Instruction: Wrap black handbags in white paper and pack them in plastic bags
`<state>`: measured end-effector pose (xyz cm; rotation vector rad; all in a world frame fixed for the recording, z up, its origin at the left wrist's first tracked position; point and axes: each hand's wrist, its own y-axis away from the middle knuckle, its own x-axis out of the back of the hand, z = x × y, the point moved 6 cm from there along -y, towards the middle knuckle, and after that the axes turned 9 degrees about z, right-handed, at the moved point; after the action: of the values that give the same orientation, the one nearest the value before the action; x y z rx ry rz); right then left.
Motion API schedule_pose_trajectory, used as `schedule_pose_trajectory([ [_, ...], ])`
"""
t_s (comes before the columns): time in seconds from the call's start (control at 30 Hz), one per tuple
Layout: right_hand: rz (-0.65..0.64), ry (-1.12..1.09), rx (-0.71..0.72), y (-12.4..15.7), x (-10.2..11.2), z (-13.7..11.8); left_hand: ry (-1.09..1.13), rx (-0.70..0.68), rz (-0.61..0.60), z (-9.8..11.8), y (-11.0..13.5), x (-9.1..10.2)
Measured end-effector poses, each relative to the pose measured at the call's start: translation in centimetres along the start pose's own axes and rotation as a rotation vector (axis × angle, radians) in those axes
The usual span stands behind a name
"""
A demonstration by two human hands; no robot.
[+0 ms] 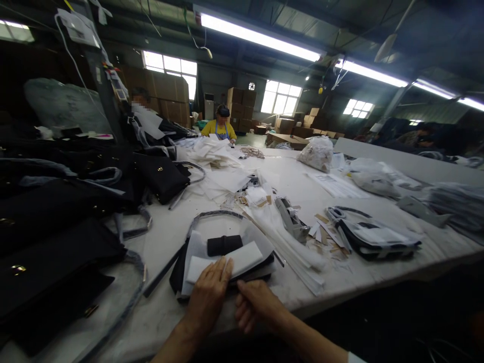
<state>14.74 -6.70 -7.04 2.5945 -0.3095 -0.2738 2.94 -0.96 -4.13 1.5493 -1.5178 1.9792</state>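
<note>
A black handbag (174, 276) lies in front of me, with white tissue sheets and its wrapped handle (217, 214) arching away. On it rest a folded white foam pad (245, 259) and a small black rolled piece (224, 245). My left hand (212, 285) presses on the pad's near side, fingers stretched out flat and close together. At the bag's near right edge is my right hand (255, 302), its fingers curled in and the thumb against the edge. Whatever those fingers hold is hidden.
Black handbags (56, 272) are piled on the left. A tape dispenser (291, 219), white foam strips (280, 232) and paper scraps lie beyond the bag. Another handbag (372, 234) is to the right, by the table's front edge. A person (220, 126) sits at the far end.
</note>
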Motion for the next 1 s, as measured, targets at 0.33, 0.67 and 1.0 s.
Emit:
schedule_pose_trajectory([
  [0.33,-0.056,1.056,1.543,3.8,0.8,-8.2,-0.175,-0.124,0.155,0.8,0.4,0.3],
  [0.67,0.158,1.161,1.637,2.8,1.3,-4.8,-0.374,-0.293,0.111,1.7,0.3,-0.3],
  [1.0,0.361,1.207,1.729,1.6,-0.3,-4.3,-0.304,-0.308,0.075,1.0,-0.1,-0.6],
])
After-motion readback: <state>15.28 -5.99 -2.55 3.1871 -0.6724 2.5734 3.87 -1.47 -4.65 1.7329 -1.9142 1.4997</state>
